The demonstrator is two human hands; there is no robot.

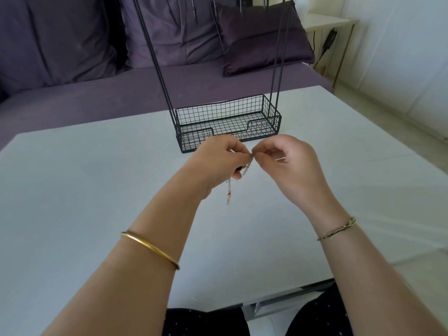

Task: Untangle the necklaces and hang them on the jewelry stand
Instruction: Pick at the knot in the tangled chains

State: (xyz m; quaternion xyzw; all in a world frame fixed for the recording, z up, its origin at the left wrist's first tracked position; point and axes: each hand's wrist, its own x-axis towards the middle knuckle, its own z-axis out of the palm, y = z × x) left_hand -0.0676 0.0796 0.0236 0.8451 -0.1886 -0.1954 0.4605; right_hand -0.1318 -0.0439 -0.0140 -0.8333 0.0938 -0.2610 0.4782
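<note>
Now, left hand (218,161): thumb and forefinger are pinched together on the necklaces (228,195), with the other fingers curled under; it is at the centre of the frame, above the table (97,190).
Right hand (288,161): fingertips are pinched on the same fine chain, tip to tip with the left.
Necklaces: a thin rose-coloured tail dangles below the left hand, clear of the table; none lies in the wire basket of the jewelry stand (228,122) just behind the hands.
Risk, pull: tugging the two pinches apart would likely tighten a knot or snap a fine link.
Risk, slip: so thin a chain may slide from the fingertips, drop in a heap and tangle.
Risk, stand: hands lifted carelessly could knock the thin uprights and tip it.
Count: two hands; one stand with three upright rods showing; the number of strands in the bunch cannot be told; one gold bangle (150,248); one cord bracelet (337,229).
</note>
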